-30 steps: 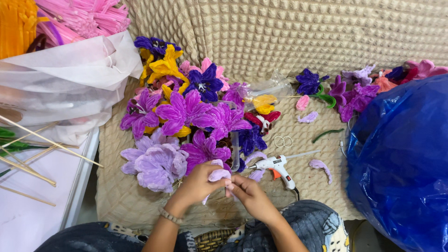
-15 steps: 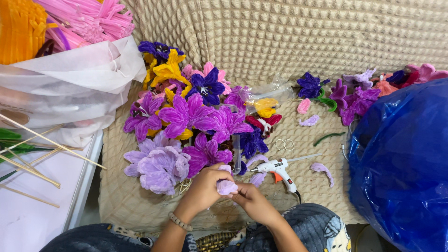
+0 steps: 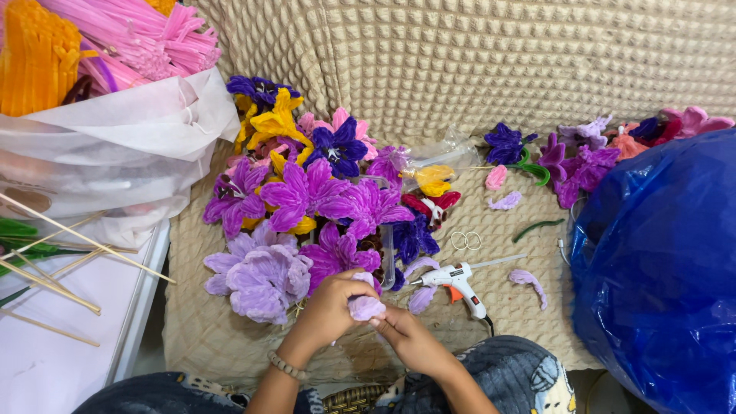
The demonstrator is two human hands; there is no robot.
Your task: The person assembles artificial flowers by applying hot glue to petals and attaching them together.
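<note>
Both hands close on one lilac fuzzy petal (image 3: 366,308): left hand (image 3: 331,305) wrapped over it, right hand (image 3: 406,339) pinching beneath. A white glue gun (image 3: 458,280) lies at two o'clock.

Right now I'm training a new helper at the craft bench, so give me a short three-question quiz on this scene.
1. True or false: the glue gun lies right of the hands.
2. What do the left hand and right hand hold between them?
A. a lilac petal
B. a wooden stick
C. a yellow flower
3. What colour is the big bag at the right?

Key: 1 true; 2 A; 3 blue.
</note>
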